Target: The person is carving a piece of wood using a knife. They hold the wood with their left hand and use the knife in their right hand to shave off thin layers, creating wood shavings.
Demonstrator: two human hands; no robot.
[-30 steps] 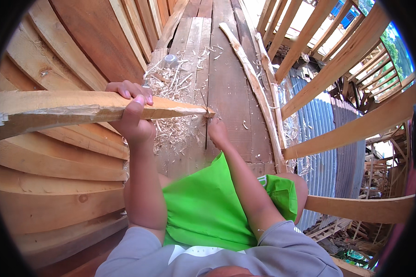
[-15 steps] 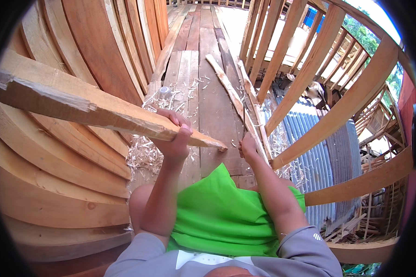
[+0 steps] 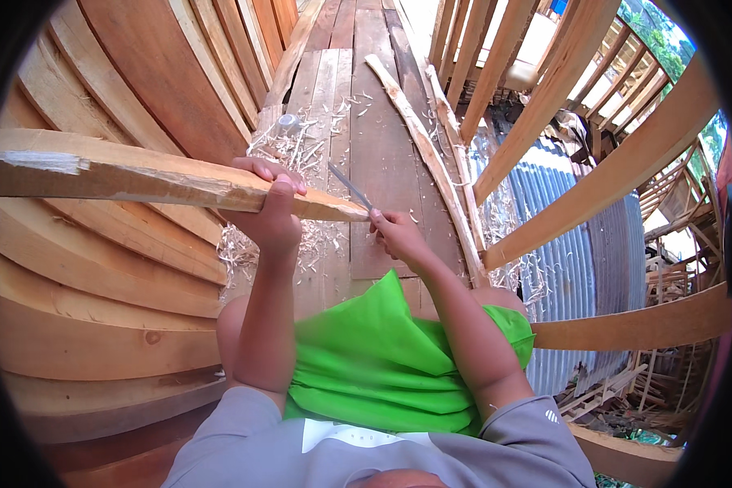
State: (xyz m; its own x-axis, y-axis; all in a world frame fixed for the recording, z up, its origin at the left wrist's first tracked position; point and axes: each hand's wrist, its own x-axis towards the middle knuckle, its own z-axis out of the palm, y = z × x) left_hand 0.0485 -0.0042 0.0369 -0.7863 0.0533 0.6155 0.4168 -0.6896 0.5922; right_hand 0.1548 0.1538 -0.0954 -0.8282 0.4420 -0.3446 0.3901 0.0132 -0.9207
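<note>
I see a plank floor point(image 3: 386, 163) running toward twelve o'clock, the long timber point(image 3: 154, 175) above it reaching from nine to the centre, the left hand point(image 3: 267, 210) clasping it, apparently to steady its tapered end, the right hand point(image 3: 399, 234), apart, gripping a knife point(image 3: 350, 185) angled toward half past ten, and curled shavings point(image 3: 237, 250) around nine.

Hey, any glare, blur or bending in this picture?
In the head view, railing slats bow toward the dark rim; patches beyond them wash out white; the green cloth looks slightly hazy at its upper left; the knife and right hand look fairly clear.
</note>
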